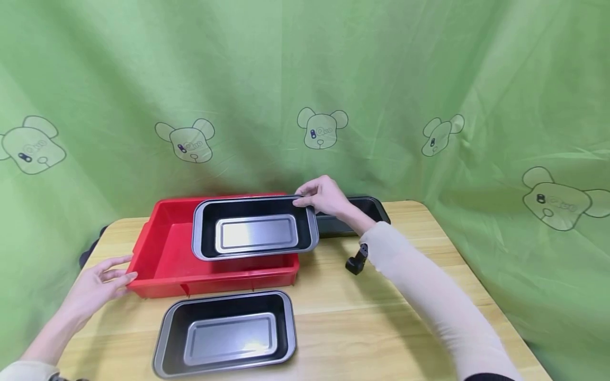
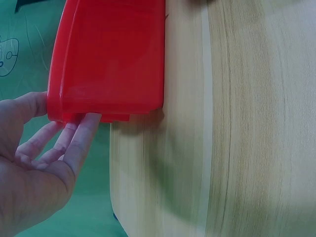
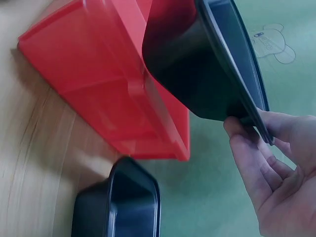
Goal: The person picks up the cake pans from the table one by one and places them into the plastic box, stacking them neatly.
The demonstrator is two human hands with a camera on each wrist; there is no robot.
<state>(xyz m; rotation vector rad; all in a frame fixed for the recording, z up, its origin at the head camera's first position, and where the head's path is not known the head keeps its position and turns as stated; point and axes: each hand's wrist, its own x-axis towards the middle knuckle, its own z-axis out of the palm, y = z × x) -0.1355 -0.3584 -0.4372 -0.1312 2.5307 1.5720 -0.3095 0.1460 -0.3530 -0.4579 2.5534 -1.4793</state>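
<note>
A dark loaf pan (image 1: 257,233) hangs tilted over the right part of a red plastic bin (image 1: 167,246). My right hand (image 1: 324,197) pinches this pan by its rim at the right end, thumb on the inside; the right wrist view shows the fingers (image 3: 249,155) beneath the pan's lip. At the bin's left end, my left hand (image 1: 97,283) grips the rim, and in the left wrist view its fingers (image 2: 81,140) lie against the bin's outer wall (image 2: 113,59). The visible left part of the bin's floor is bare; the held pan hides the rest.
A second loaf pan (image 1: 231,338) sits on the wooden table (image 1: 352,328) in front of the bin. Behind my right forearm stands another dark pan (image 1: 333,226), partly hidden. A green curtain (image 1: 267,95) with bear-head drawings hangs around the table.
</note>
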